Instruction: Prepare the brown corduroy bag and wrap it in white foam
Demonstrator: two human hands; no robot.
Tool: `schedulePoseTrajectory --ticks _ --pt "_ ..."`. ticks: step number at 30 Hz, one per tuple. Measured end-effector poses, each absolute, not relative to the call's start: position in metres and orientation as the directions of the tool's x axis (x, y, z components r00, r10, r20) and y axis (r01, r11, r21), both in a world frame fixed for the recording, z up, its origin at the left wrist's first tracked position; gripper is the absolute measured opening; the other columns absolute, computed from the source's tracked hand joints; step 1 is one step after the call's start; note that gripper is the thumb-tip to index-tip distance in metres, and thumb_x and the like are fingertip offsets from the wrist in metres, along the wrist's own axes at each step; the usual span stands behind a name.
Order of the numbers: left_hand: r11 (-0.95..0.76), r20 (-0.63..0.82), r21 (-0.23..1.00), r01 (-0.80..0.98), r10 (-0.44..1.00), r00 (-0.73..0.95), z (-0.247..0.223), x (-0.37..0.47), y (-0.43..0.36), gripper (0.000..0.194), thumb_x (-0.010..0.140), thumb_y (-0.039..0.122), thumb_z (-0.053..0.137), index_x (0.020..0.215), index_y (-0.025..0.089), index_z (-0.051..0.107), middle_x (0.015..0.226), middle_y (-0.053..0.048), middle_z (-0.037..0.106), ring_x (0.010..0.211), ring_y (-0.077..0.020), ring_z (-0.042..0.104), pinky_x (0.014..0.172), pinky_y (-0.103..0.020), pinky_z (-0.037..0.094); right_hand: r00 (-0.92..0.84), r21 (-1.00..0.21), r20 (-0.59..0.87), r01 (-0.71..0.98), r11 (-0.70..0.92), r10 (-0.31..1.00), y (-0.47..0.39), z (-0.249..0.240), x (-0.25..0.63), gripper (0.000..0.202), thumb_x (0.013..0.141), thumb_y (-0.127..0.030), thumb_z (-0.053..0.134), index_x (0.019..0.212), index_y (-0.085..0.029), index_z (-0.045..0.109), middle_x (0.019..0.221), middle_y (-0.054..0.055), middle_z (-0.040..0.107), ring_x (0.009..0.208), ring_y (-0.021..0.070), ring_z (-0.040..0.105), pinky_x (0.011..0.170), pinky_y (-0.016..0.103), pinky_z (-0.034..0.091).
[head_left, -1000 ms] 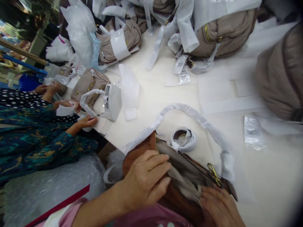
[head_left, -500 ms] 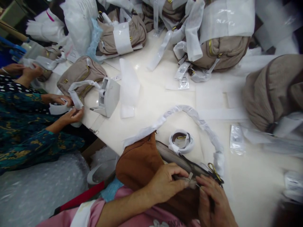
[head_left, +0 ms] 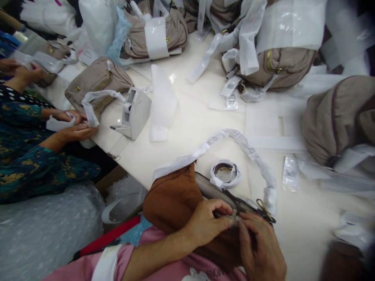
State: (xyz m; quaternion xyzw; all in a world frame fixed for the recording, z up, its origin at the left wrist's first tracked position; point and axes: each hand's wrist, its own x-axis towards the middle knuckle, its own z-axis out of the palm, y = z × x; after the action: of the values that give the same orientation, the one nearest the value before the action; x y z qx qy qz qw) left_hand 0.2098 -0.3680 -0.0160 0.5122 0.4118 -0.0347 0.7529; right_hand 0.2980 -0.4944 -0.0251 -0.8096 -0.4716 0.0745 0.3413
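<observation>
A brown handbag (head_left: 172, 195) lies at the table's near edge against my body, its zipped opening facing away. Its handle (head_left: 234, 136), wrapped in white foam sheet, arches over the table. My left hand (head_left: 208, 222) pinches a small pale piece (head_left: 234, 214) at the bag's opening, between thumb and forefinger. Closed in beside it, my right hand (head_left: 260, 242) has its fingertips on the same piece; what exactly this is, I cannot make out. Past the opening sits a coiled strap (head_left: 225, 173) in white wrapping. A gold-coloured zip pull (head_left: 265, 208) shows at the bag's right end.
Taupe bags (head_left: 281, 66) with white wrapping stand at the back and right. A grey tape dispenser (head_left: 136, 113) is left of centre. Co-workers' hands (head_left: 73, 125) handle a wrapped strap at the left. A bagged label (head_left: 291, 173) lies right. Bubble wrap (head_left: 52, 230) fills the lower left.
My right hand has shifted slightly left and up, closer to my left fingers. The view has moved a little; the brown handbag stays in place.
</observation>
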Motion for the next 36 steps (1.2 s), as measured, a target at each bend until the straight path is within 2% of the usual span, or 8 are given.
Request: schedulePoseTrajectory --ticks 3,9,18,25,31,36 --pt "0.485 -0.66 0.734 0.476 0.342 0.669 -0.018 0.212 -0.368 0.015 0.071 0.026 0.061 0.077 0.013 0.062 0.069 0.0 0.056 0.064 -0.0102 0.048 0.055 -0.018 0.036 0.543 -0.639 0.18 0.699 -0.322 0.82 -0.491 -0.022 0.297 0.009 0.084 -0.02 0.046 0.09 -0.019 0.052 0.09 0.006 0.059 0.089 0.0175 0.055 0.08 0.033 0.044" --pt "0.572 -0.762 0.624 0.533 0.29 0.579 -0.022 0.217 -0.366 0.019 0.072 0.031 0.053 0.073 0.013 0.055 0.06 0.002 0.048 0.046 -0.0062 0.041 0.041 -0.016 0.034 0.581 -0.644 0.144 0.67 -0.37 0.801 -0.494 -0.023 0.295 0.008 0.084 -0.023 0.046 0.087 -0.018 0.051 0.092 0.007 0.059 0.09 0.0182 0.055 0.08 0.033 0.043" --pt "0.643 -0.756 0.61 0.463 0.297 0.583 -0.025 0.219 -0.367 0.018 0.07 0.03 0.055 0.072 0.012 0.055 0.061 0.003 0.047 0.048 -0.0057 0.041 0.04 -0.013 0.036 0.603 -0.657 0.102 0.638 -0.402 0.791 -0.494 -0.024 0.295 0.006 0.083 -0.024 0.048 0.084 -0.019 0.052 0.093 0.007 0.06 0.09 0.0184 0.055 0.08 0.034 0.043" --pt "0.689 -0.766 0.592 0.418 0.32 0.558 -0.027 0.221 -0.368 0.016 0.068 0.028 0.055 0.069 0.013 0.052 0.058 0.003 0.044 0.048 -0.0061 0.04 0.039 -0.014 0.037 0.561 -0.645 0.146 0.679 -0.351 0.815 -0.49 -0.023 0.296 0.003 0.082 -0.019 0.049 0.083 -0.018 0.051 0.095 0.008 0.059 0.093 0.019 0.054 0.083 0.036 0.042" --pt "0.639 -0.735 0.62 0.456 0.269 0.622 -0.029 0.217 -0.366 0.021 0.071 0.033 0.055 0.074 0.012 0.054 0.064 0.002 0.048 0.051 -0.0063 0.043 0.046 -0.016 0.038 0.533 -0.65 0.141 0.685 -0.328 0.834 -0.495 -0.029 0.296 0.005 0.082 -0.018 0.049 0.086 -0.018 0.052 0.092 0.006 0.059 0.093 0.0184 0.053 0.082 0.035 0.043" --pt "0.582 -0.722 0.642 0.5 0.238 0.65 -0.029 0.217 -0.364 0.029 0.07 0.039 0.061 0.077 0.012 0.055 0.064 0.001 0.049 0.052 -0.0064 0.042 0.044 -0.015 0.035 0.511 -0.637 0.169 0.709 -0.302 0.843 -0.493 -0.03 0.295 0.009 0.082 -0.016 0.049 0.089 -0.018 0.053 0.093 0.006 0.059 0.094 0.0182 0.054 0.083 0.036 0.043"
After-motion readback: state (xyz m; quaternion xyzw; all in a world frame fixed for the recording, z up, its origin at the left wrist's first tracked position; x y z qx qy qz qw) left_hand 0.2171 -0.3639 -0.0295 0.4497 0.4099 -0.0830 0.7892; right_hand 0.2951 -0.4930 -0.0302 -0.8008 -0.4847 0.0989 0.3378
